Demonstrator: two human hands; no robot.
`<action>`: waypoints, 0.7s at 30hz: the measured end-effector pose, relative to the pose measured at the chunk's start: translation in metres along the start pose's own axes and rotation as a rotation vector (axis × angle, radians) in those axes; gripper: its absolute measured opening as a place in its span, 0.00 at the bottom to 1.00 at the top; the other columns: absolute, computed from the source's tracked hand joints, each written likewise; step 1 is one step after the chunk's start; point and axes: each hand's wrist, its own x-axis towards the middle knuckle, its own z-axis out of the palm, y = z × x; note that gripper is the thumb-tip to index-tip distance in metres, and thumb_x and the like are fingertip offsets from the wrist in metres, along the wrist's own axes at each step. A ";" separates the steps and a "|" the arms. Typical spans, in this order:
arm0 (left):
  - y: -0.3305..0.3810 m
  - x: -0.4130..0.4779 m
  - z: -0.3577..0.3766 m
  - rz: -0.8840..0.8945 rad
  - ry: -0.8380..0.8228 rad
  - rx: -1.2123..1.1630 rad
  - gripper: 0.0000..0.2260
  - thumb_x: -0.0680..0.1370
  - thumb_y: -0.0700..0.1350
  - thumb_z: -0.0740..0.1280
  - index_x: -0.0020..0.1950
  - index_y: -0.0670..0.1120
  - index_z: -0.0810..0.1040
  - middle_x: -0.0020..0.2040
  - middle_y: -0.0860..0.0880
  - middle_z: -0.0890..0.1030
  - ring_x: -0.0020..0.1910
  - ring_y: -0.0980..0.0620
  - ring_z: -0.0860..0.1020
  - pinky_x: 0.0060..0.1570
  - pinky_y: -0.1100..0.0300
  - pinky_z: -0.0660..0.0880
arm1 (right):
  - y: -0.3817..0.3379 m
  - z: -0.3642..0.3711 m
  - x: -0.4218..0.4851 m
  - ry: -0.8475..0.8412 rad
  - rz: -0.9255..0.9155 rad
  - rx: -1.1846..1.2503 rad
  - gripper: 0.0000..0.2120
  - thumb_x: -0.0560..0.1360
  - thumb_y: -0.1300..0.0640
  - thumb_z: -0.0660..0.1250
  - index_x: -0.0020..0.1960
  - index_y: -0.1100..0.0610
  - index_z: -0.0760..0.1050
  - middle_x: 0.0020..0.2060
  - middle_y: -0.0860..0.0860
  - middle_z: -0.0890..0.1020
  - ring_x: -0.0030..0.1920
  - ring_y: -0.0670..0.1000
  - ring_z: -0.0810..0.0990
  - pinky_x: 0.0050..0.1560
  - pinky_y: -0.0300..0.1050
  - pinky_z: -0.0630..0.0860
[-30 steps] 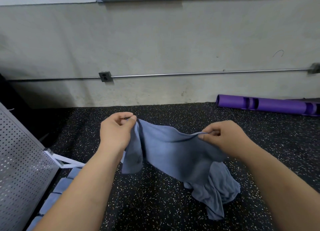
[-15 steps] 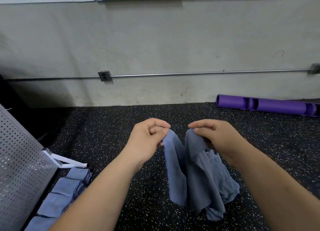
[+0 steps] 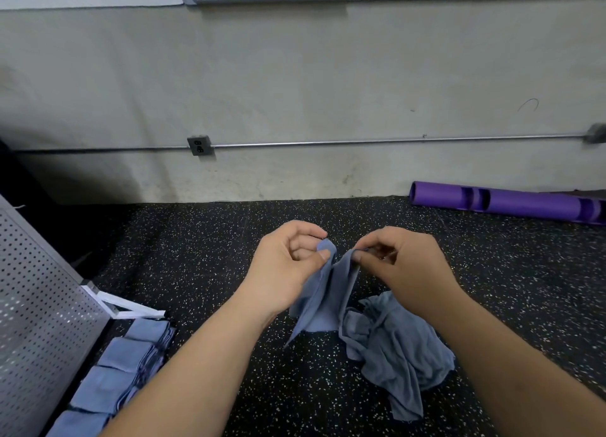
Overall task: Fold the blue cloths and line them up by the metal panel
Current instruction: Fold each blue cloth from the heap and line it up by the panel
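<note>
You've got your left hand [image 3: 285, 266] and right hand [image 3: 405, 267] close together over the middle of the speckled rubber floor [image 3: 196, 256]. Each one's pinching a top corner of a blue cloth [image 3: 323, 302] between thumb and fingertips, so it hangs down doubled between them. The crumpled heap of unfolded cloths [image 3: 396, 348] sits just beside it, under your right wrist. The folded cloths [image 3: 108, 384] run in a row along the floor's left edge, right up against the perforated metal panel [image 3: 36, 305]. A purple tube [image 3: 524, 204] lies at the far edge by the wall.
</note>
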 end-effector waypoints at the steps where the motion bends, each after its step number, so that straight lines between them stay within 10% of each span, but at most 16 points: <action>1: 0.001 0.000 0.000 -0.003 0.018 -0.011 0.12 0.78 0.33 0.76 0.58 0.44 0.83 0.47 0.43 0.88 0.42 0.51 0.81 0.47 0.57 0.80 | -0.001 0.000 0.001 0.003 -0.019 -0.023 0.06 0.76 0.53 0.79 0.45 0.42 0.85 0.43 0.41 0.83 0.44 0.43 0.82 0.45 0.34 0.76; 8: 0.002 0.000 -0.001 0.027 0.018 -0.037 0.09 0.79 0.32 0.74 0.57 0.42 0.82 0.44 0.43 0.88 0.40 0.54 0.80 0.46 0.64 0.78 | 0.000 0.005 0.004 -0.071 0.005 0.212 0.07 0.80 0.57 0.74 0.49 0.45 0.83 0.39 0.47 0.85 0.42 0.50 0.84 0.48 0.50 0.81; 21: -0.001 -0.002 0.007 0.074 -0.037 -0.028 0.10 0.81 0.31 0.71 0.56 0.44 0.82 0.44 0.47 0.87 0.41 0.53 0.81 0.47 0.60 0.78 | -0.004 0.022 0.003 0.081 0.101 0.243 0.05 0.76 0.53 0.79 0.43 0.46 0.85 0.34 0.47 0.83 0.35 0.44 0.78 0.38 0.43 0.78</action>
